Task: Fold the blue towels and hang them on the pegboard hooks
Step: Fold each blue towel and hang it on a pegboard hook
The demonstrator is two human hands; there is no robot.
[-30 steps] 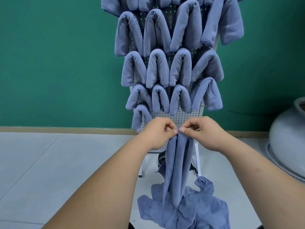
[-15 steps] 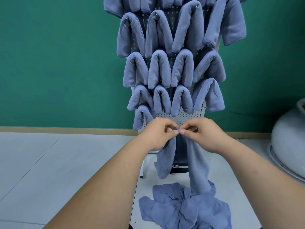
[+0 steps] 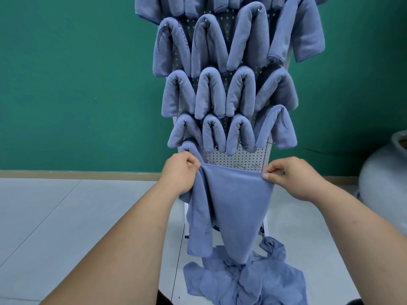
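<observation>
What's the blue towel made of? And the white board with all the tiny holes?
The towel looks like soft fuzzy cloth, maybe microfibre: it hangs in limp folds with a matte nap. The pegboard looks hard, painted metal or plastic, hard to tell: flat, smooth, white, with neat rows of holes.

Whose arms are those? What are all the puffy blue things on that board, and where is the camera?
The camera sits on a person's head and looks down, so the two arms are that person's own. The left hand and the right hand each pinch a top corner of one blue towel, stretching its top edge straight. Behind it stands a white pegboard, a board full of little holes with hooks. The puffy things are folded towels already draped over hooks. More towels lie in a crumpled pile on the floor.
</observation>
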